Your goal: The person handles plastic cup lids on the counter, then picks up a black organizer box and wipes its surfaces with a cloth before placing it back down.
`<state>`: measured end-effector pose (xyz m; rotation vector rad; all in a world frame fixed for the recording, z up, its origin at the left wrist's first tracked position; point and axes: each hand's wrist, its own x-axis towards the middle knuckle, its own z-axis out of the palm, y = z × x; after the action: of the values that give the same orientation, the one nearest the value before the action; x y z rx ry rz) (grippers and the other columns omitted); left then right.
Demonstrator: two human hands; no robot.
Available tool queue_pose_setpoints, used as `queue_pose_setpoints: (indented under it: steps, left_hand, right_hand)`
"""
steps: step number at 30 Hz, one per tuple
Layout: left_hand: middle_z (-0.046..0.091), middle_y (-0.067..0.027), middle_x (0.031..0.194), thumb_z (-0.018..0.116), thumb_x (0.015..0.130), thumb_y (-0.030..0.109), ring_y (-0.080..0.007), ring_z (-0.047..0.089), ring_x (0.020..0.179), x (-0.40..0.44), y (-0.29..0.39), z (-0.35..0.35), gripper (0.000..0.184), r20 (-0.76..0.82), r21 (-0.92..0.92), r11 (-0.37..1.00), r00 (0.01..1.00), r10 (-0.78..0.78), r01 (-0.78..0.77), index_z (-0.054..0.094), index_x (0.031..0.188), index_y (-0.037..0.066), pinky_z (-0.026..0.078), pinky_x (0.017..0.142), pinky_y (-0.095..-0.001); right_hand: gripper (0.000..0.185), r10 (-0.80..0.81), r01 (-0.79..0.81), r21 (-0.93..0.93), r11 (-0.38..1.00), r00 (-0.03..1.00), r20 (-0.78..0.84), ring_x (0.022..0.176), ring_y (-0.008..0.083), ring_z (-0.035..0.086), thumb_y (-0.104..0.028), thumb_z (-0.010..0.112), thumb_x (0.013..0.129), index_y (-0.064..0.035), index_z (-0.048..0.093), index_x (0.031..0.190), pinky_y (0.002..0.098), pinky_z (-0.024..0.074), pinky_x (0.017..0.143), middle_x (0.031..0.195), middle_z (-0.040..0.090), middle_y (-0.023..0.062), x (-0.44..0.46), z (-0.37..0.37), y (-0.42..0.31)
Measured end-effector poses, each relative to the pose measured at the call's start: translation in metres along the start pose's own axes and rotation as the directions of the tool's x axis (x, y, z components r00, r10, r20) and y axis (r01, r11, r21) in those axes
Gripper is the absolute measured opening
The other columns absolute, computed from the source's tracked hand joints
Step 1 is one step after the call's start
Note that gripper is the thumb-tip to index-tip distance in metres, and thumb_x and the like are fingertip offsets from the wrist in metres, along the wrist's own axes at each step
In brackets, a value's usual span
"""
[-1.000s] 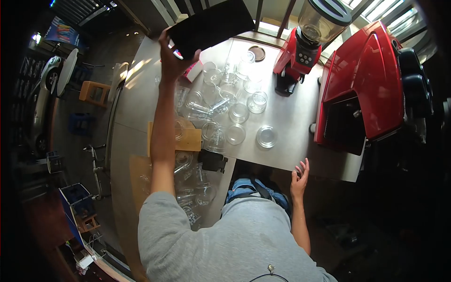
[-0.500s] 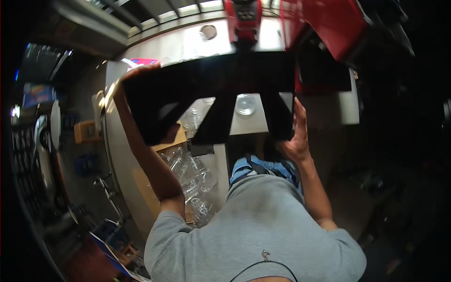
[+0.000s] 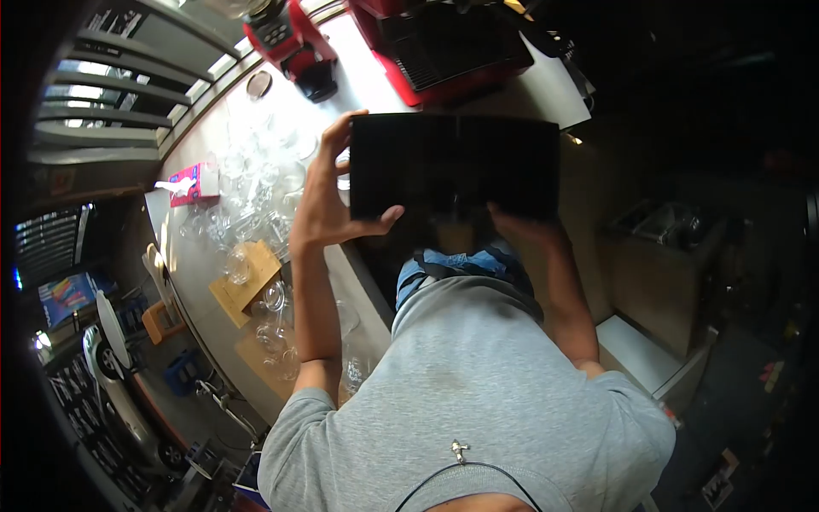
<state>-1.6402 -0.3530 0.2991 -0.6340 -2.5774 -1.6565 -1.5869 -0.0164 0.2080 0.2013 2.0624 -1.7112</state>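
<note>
A flat black rectangular object is held up in front of my body, above the jeans. Gripping its left end is my left hand, thumb on the near face and fingers around the edge. At its lower right corner, my right hand is wrapped against it, dark and partly hidden behind it. Left of my left hand, several clear glasses are crowded on the worktop.
A red grinder and a red coffee machine stand on the worktop's far side. A pink tissue box and a wooden board lie at left. A cabinet is at right.
The black object, first in my left hand only, came down and right into both hands and was turned. The view has swung right, and the machines now appear further left.
</note>
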Motion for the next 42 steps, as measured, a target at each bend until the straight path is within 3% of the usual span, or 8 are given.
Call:
queue_pose_setpoints:
  steps: [1,3,7,10,14,20,36,42]
  left_hand:
    - [0.052,-0.0186,0.143,0.095,0.055,0.020,-0.0343,0.050,0.137,0.007,-0.005,0.022,0.115,0.000,-0.043,0.998,0.999,-0.034,0.034,0.034,0.151,0.006,0.054,0.101,-0.0484]
    - [0.052,-0.0190,0.143,0.095,0.055,0.019,-0.0357,0.048,0.139,0.025,-0.004,0.061,0.115,0.022,-0.059,0.993,0.995,-0.097,0.098,0.033,0.151,0.005,0.052,0.104,-0.0515]
    - [0.045,-0.0205,0.147,0.095,0.055,0.019,-0.0357,0.048,0.138,0.048,0.004,0.147,0.119,-0.003,-0.045,0.991,0.992,-0.125,0.124,0.029,0.153,0.002,0.050,0.109,-0.0490]
    - [0.041,-0.0207,0.151,0.095,0.056,0.020,-0.0368,0.046,0.139,0.075,0.005,0.200,0.123,0.010,-0.081,0.985,0.988,-0.155,0.156,0.024,0.155,0.002,0.048,0.112,-0.0488]
    - [0.041,-0.0243,0.152,0.094,0.060,0.019,-0.0382,0.045,0.141,0.109,0.016,0.256,0.123,-0.061,-0.019,0.992,0.990,-0.126,0.125,0.020,0.156,0.001,0.045,0.113,-0.0489]
    - [0.048,-0.0249,0.147,0.095,0.063,0.016,-0.0360,0.050,0.137,0.141,-0.007,0.308,0.125,-0.165,-0.029,0.996,0.982,-0.088,0.084,0.016,0.159,0.002,0.046,0.110,-0.0508]
    - [0.050,-0.0219,0.148,0.093,0.067,0.013,-0.0292,0.053,0.135,0.166,-0.047,0.329,0.126,-0.198,-0.108,0.992,0.976,-0.085,0.064,0.010,0.162,0.004,0.043,0.113,-0.0441]
    - [0.050,-0.0231,0.148,0.093,0.068,0.016,-0.0322,0.049,0.139,0.170,-0.053,0.319,0.125,-0.167,-0.029,0.997,0.983,-0.072,0.068,0.011,0.161,0.003,0.040,0.116,-0.0447]
  right_hand:
    - [0.083,0.046,-0.051,0.174,0.983,0.998,0.032,0.131,0.0292,0.054,-0.019,0.087,0.072,-0.0027,0.048,0.143,0.0447,0.0430,0.110,0.142,0.054,0.0187,0.019,-0.025,0.043]
    - [0.077,-0.076,0.077,0.084,0.993,0.997,-0.005,0.126,0.0246,0.057,-0.017,0.085,0.073,-0.0029,0.051,0.140,0.0420,0.0457,0.107,0.137,0.058,0.0153,0.033,-0.061,0.075]
    - [0.077,-0.576,0.470,-0.492,0.733,0.814,-0.080,0.127,0.0239,0.056,-0.017,0.084,0.074,-0.0036,0.050,0.142,0.0404,0.0459,0.106,0.137,0.059,0.0135,0.037,-0.134,0.092]
    - [0.078,-0.532,0.461,-0.366,0.809,0.838,-0.120,0.131,0.0306,0.055,-0.021,0.083,0.076,-0.0039,0.049,0.144,0.0422,0.0447,0.108,0.138,0.058,0.0160,0.048,-0.185,0.097]
    - [0.063,-0.634,0.433,-0.638,0.637,0.765,-0.114,0.119,0.0332,0.062,-0.015,0.080,0.077,-0.0022,0.056,0.134,0.0406,0.0495,0.100,0.127,0.063,0.0159,0.082,-0.249,0.111]
    - [0.052,-0.682,0.598,-0.419,0.683,0.728,-0.073,0.106,0.0321,0.067,-0.005,0.076,0.076,-0.0004,0.060,0.125,0.0405,0.0524,0.090,0.113,0.068,0.0175,0.139,-0.302,0.103]
    - [0.054,-0.445,0.365,-0.480,0.798,0.894,-0.060,0.104,0.0442,0.066,-0.010,0.079,0.075,0.0014,0.058,0.124,0.0451,0.0537,0.088,0.106,0.068,0.0233,0.170,-0.312,0.089]
    - [0.042,-0.584,0.466,-0.469,0.750,0.800,-0.139,0.095,0.0398,0.066,-0.012,0.080,0.074,0.0005,0.062,0.110,0.0440,0.0534,0.082,0.100,0.068,0.0210,0.187,-0.301,0.105]
